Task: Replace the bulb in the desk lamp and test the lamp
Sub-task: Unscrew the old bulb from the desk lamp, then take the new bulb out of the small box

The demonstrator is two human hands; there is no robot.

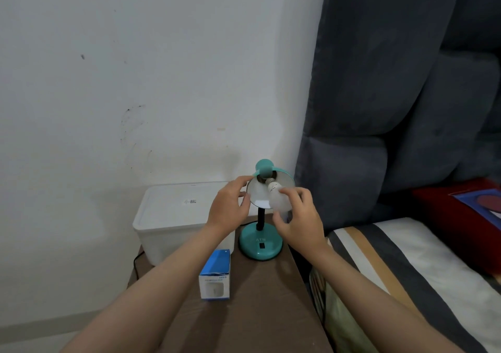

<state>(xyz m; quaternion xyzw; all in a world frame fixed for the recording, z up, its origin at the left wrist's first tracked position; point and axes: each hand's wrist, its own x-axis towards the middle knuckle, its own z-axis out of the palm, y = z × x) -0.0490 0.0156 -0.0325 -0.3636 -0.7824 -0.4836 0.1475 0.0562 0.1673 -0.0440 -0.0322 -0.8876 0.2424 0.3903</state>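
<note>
A teal desk lamp (260, 241) stands on a brown bedside table (254, 306), its shade (284, 180) tipped up so the white inside faces me. My left hand (230, 206) grips the shade's left rim. My right hand (298, 217) holds a white bulb (278, 196) by its globe. The bulb's metal screw base (269, 181) points up into the shade, right at the dark socket. Whether the thread is inside the socket I cannot tell.
A blue and white bulb box (215, 276) stands on the table left of the lamp base. A white lidded plastic bin (173, 217) sits behind it by the wall. A grey padded headboard (393, 95) and a striped bed (406, 271) lie to the right.
</note>
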